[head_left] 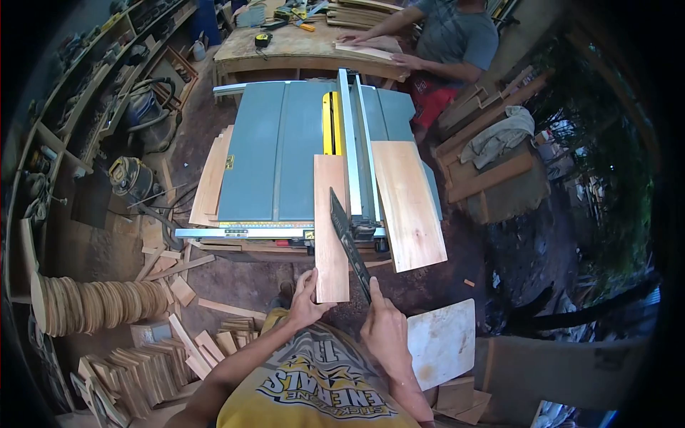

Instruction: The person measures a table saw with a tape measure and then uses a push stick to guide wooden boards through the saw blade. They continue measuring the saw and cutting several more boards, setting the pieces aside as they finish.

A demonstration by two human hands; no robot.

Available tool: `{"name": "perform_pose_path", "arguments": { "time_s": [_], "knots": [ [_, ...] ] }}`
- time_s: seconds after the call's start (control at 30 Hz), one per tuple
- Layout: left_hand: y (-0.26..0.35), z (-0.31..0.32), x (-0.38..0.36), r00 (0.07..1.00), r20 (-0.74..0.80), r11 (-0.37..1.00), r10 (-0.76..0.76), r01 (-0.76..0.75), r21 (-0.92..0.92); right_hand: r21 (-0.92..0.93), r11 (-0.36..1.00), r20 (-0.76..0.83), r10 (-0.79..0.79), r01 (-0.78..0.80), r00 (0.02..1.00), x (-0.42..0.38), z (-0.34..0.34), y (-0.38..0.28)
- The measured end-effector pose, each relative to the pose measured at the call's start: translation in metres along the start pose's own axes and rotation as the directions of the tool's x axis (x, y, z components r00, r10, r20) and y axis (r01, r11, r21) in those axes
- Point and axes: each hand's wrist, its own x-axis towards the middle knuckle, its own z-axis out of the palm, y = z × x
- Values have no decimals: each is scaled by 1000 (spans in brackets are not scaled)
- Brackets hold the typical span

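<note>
A table saw point(253, 157) with a blue-grey top stands in front of me. A pale wooden board point(330, 242) lies lengthwise along the left side of the metal fence point(352, 135), its near end overhanging the saw's front edge. My left hand point(307, 302) is closed on the board's near left corner. In my right hand point(386, 329) is a black push stick point(345, 237), slanting forward with its far end over the board. The yellow insert point(328, 123) around the blade slot shows just beyond the board. Another wide board point(408, 207) rests right of the fence.
Several boards point(214, 175) lie at the saw's left edge. Behind the saw, a person point(457, 43) has both hands on a board at a workbench point(300, 53) with a tape measure point(262, 40). Stacked wood pieces point(135, 374) and round discs point(100, 307) are at lower left.
</note>
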Motion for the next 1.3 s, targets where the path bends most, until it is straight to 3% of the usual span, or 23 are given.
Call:
{"name": "perform_pose_path", "arguments": {
  "time_s": [0.13, 0.3, 0.4, 0.5, 0.7, 1.03, 1.3],
  "knots": [
    [5, -4, 9, 1000, -1, 999, 30, -30, 30, 8, 999, -17, -39, 39, 999, -1, 2, 6],
    [5, -5, 19, 1000, 7, 998, 25, -25, 54, 123, 992, -13, 39, -37, 999, -4, -5, 0],
    [-6, 0, 28, 1000, -14, 999, 5, -5, -32, 159, 987, -33, 14, -9, 999, -6, -3, 5],
    [4, -9, 39, 996, 2, 990, 90, -90, 112, 216, 976, -59, 16, -3, 998, -7, -5, 6],
    [-21, -1, 51, 1000, 6, 1000, 11, -11, -5, 282, 957, -86, 88, -61, 992, -4, -9, 7],
    [-1, -13, 64, 999, 37, 995, 18, -22, 94, 268, 963, -159, 55, -11, 986, 3, -8, 14],
    [-3, -15, 76, 999, 49, 993, -20, 14, 116, 336, 934, -111, 164, -119, 980, 8, -19, 8]
  ]
}}
